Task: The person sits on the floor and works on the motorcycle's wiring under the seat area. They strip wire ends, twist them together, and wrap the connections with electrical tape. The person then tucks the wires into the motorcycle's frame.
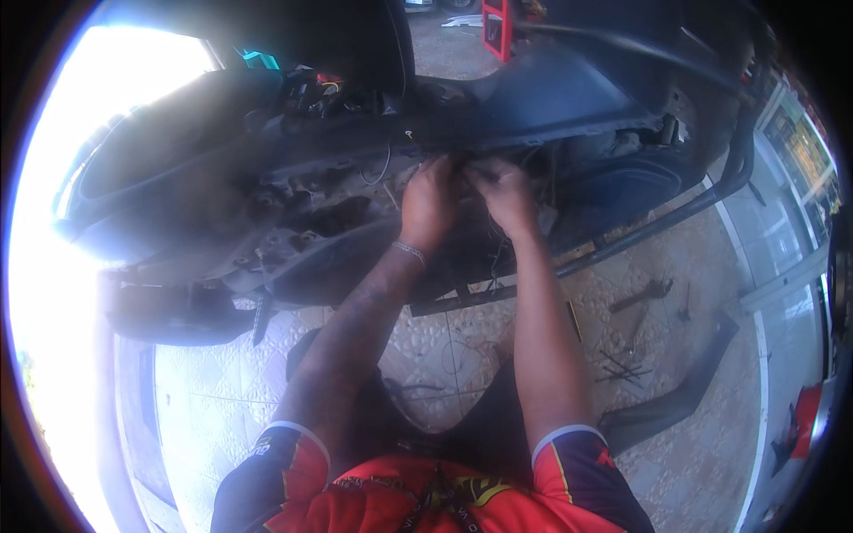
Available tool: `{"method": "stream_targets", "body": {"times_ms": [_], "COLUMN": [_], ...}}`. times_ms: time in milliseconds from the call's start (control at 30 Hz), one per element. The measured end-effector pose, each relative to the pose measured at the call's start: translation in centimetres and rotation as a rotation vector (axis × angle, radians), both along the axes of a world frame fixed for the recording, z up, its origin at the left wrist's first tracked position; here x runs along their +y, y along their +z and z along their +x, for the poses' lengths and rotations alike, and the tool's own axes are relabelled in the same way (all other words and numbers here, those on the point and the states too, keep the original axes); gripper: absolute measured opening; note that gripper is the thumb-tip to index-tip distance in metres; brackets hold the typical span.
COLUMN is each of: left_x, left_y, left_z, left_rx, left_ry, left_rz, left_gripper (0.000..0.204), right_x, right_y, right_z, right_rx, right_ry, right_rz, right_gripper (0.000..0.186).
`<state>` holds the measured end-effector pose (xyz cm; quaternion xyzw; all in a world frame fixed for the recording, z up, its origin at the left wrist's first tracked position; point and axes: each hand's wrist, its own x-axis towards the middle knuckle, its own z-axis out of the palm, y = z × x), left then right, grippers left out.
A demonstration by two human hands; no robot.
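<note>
A dark motor scooter [577, 93] fills the space in front of me, with part of its side uncovered and its grimy inner parts [311, 200] showing. Both hands are up against this opening, just below a long dark side panel. My left hand [428, 202] is closed, its fingertips bent inward. Close beside it, my right hand [508, 197] has its fingers pinched together and pointing toward the left one. Whatever lies between the fingertips is hidden in shadow and haze. A thin looped wire [380, 171] sticks out left of my hands, and loose wires [496, 266] hang below the right one.
On the tiled floor [426, 342] to the right lie a long dark panel [666, 404], several thin rods [624, 369] and a dark tool-like piece [641, 295]. A bar [613, 249] runs along the scooter's lower side. Beyond it stands a red frame [498, 31].
</note>
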<state>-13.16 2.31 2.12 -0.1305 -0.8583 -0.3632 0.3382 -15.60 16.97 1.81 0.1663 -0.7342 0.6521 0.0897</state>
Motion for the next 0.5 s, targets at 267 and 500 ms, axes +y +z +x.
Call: {"method": "stream_targets", "body": {"times_ms": [267,500], "left_x": [-0.2,-0.1], "left_y": [-1.0,-1.1], "left_z": [-0.4,-0.4], "left_rx": [0.017,0.031], "left_ry": [0.062,0.061], "left_rz": [0.024,0.046], "left_gripper": [0.022,0.030], "right_x": [0.1,0.3], "right_y": [0.5,1.2], "right_z": [-0.4,0.0], "right_rx": [0.336,0.363], "right_ry": [-0.072,-0.052], "right_rz": [0.267,0.422], "right_gripper": [0.014,0.016]}}
